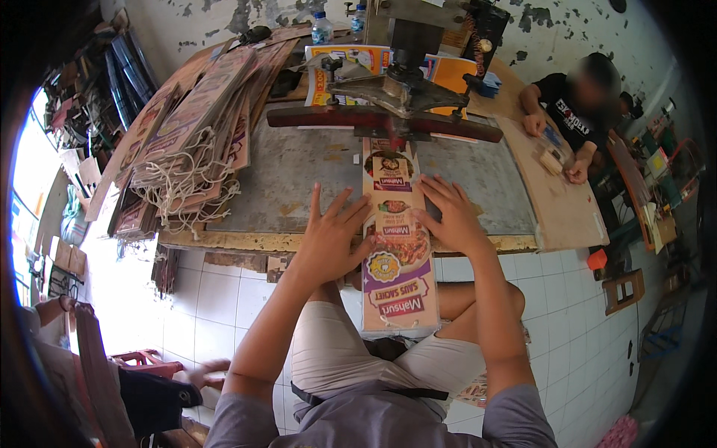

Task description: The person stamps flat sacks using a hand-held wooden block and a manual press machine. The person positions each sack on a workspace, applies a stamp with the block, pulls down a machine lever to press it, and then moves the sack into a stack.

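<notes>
Two palms face down: left hand [330,237] and right hand [456,218], each grip spread wide, touch the card [398,250] overhanging the counter [287,179]. Behind, two bottles [322,31] stand upright, contents unclear.

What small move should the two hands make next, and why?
Perhaps nudge the printed strip gently to square it with the red bar: the left hand and right hand already flank it, its far end runs up to the bar in this view, and its near end overhangs the table edge.
</notes>
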A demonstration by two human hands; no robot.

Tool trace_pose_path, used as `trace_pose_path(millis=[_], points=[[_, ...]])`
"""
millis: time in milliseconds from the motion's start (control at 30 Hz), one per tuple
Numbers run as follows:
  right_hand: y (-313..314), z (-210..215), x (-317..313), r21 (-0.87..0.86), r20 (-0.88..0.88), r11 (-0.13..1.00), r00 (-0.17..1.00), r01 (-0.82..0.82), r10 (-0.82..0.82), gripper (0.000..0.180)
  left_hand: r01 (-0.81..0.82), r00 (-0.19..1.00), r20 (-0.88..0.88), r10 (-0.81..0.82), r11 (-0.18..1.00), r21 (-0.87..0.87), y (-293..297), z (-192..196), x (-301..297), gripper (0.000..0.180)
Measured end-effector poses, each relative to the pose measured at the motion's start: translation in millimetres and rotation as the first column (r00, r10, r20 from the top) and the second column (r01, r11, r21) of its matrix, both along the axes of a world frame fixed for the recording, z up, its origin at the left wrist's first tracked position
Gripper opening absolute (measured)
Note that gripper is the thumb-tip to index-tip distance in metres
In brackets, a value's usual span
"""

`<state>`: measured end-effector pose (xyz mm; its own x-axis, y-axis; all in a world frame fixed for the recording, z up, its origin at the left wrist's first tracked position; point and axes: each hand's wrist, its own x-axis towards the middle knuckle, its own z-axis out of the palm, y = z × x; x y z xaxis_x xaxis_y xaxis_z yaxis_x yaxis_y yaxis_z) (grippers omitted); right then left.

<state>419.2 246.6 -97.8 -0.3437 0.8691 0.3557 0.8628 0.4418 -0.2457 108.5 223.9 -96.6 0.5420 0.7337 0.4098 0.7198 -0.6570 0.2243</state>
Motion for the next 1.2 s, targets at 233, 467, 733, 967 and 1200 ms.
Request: trace_pose_path(millis=[233,467,733,967,1200], points=[[22,-6,-4,0.033,-0.034,0.999,0.999,-0.027,0.029,0.064,-0.012,0.999,0.049,0.013,1.000,-0.026,16,-4,1,0.055],[27,-7,-7,0.070,-0.053,0.997,0.998,-0.042,0.046,0.065,-0.017,0.994,0.105,0.029,0.993,-0.116,23,-6,2,0.059],[34,-12,-5,0.106,-0.067,0.994,0.998,-0.011,0.018,0.063,-0.032,0.990,0.133,0.044,0.995,-0.098,28,-8,8,0.058],[21,-6,-9,0.088,-0.166,0.996,0.986,-0.014,0.028,0.065,-0.022,0.989,0.143,0.036,0.995,-0.096,26,-5,6,0.054],[23,-12,-5,0.105,-0.148,0.994,0.989,0.003,0.013,0.066,-0.025,0.993,0.116,0.038,0.994,-0.107,27,-8,7,0.055]])
